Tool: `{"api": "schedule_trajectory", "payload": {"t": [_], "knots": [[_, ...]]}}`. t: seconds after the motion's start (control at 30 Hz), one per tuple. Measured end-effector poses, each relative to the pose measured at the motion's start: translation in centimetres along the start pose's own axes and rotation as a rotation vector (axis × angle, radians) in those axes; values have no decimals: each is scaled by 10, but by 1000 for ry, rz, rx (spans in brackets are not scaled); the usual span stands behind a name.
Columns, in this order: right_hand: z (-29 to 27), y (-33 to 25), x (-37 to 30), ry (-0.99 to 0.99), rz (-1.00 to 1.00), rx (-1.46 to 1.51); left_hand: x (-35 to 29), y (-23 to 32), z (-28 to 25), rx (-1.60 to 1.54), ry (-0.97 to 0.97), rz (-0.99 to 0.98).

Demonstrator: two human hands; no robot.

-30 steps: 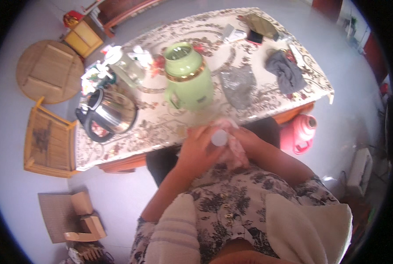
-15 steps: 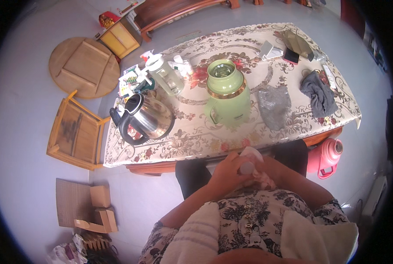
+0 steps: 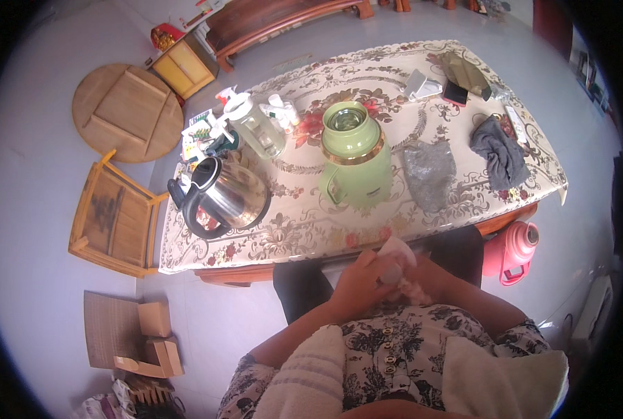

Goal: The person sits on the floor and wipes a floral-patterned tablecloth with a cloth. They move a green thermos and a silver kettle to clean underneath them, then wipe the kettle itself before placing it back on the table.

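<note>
My two hands meet in front of my belly, over my lap. My left hand (image 3: 360,281) curls around a small round piece with a flat grey top (image 3: 390,273), whose exact kind I cannot make out. A pale pinkish-white cloth (image 3: 398,248) is bunched around it, and my right hand (image 3: 431,275) closes on that cloth; some of its fingers are hidden. Beyond them, on the table, stands a light green thermos flask (image 3: 359,183) with a gold band, its mouth uncovered.
Left of the flask are a steel kettle (image 3: 240,197), a clear jug (image 3: 258,131) and white bottles (image 3: 281,115). A crumpled plastic bag (image 3: 430,178) and a grey cloth (image 3: 498,150) lie to its right. A pink flask (image 3: 508,250) stands on the floor by the table's right corner.
The view has shifted slightly. Both hands stay together at the cloth, and the round piece's grey top has turned a little and shows less. Things on the table have not moved.
</note>
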State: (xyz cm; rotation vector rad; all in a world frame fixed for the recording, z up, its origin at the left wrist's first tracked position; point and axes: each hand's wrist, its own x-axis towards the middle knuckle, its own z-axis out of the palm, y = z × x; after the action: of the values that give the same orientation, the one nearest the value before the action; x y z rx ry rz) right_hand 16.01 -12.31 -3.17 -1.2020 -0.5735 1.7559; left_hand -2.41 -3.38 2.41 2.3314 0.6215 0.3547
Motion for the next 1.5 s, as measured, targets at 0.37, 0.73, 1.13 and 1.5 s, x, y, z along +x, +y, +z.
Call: {"api": "schedule_trajectory", "payload": {"t": [0.37,0.73,1.13,1.5], "knots": [[3,-33,-15,-54,61,-86,11,3,-15,-25,-171,126],[-22,21,3,-103,133,177,4,14,4,8,20,6],[-8,-4,-17,-54,-79,-36,5,0,1,-60,-17,202],[-5,-42,-37,-202,77,-12,12,12,-11,-22,-177,216]]}}
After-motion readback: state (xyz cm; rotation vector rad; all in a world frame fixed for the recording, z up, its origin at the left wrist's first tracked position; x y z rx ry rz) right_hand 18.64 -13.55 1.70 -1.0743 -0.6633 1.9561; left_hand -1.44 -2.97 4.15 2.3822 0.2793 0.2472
